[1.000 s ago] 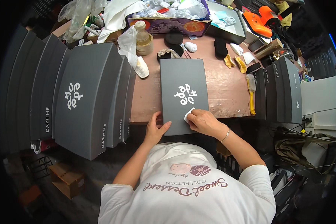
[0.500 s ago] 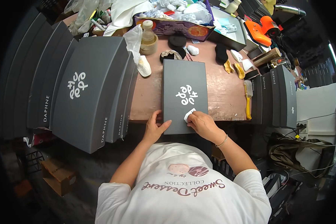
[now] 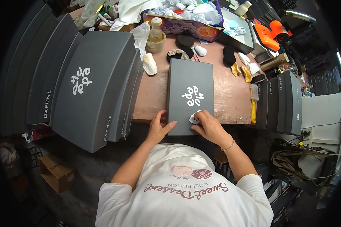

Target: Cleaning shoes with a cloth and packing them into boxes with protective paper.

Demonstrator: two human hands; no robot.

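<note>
Dark grey cardboard makes up the box [image 3: 182,79] squarely before the person, lying flat on the pinkish table [image 3: 231,104] with its near end seeming to reach past the front edge and white lettering on its lid. From where I stand, the left hand [image 3: 161,126] is at the near left corner, thumb resting on the lid and spread well away from the fingers, which sit along the side. The right hand [image 3: 211,128] is over the near right part of the lid, fingers bent, their tips at a small white scrap [image 3: 193,120] with dark marks; the thumb sits a little apart, and whether the scrap is pinched or only pressed down I cannot tell. A thin bracelet [image 3: 229,146] circles that wrist. More grey boxes [image 3: 98,113] crowd in on the left, and a yellow-handled brush [image 3: 253,106] lies just beside another row [image 3: 290,100] on the right. Beyond the lid I see a white pad [image 3: 150,65], a bottle [image 3: 155,32] and a purple carton [image 3: 178,29] heaped with crumpled stuff.
</note>
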